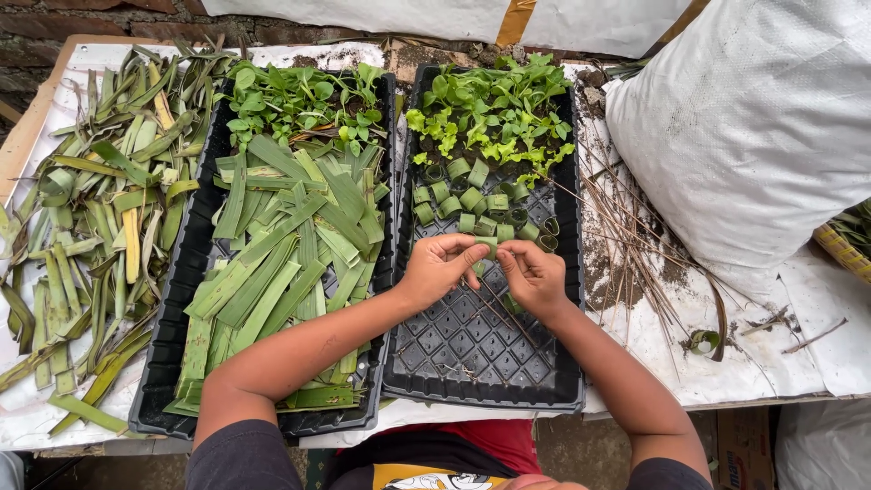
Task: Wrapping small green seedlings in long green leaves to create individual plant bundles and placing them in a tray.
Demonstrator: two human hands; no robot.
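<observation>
Both hands are up close together over the right-hand black seedling tray, the left hand and right hand pinching a little green leaf strip between their fingertips, curled into a ring shape by the looks of it. A thin brown stick runs down from under the fingers across the tray's empty cells, can't tell which hand has it. Just past the fingers there's a cluster of finished leaf rings sitting in the tray cells, and beyond those the far end is full of small green seedlings. The tray next to it on the left is heaped with long flat leaf strips, with more seedlings at its far end. Further left on the counter lies a loose pile of leaf offcuts, some yellowing. On the right there's a scatter of thin sticks and soil, one stray leaf ring, and a big white sack leaning in.
</observation>
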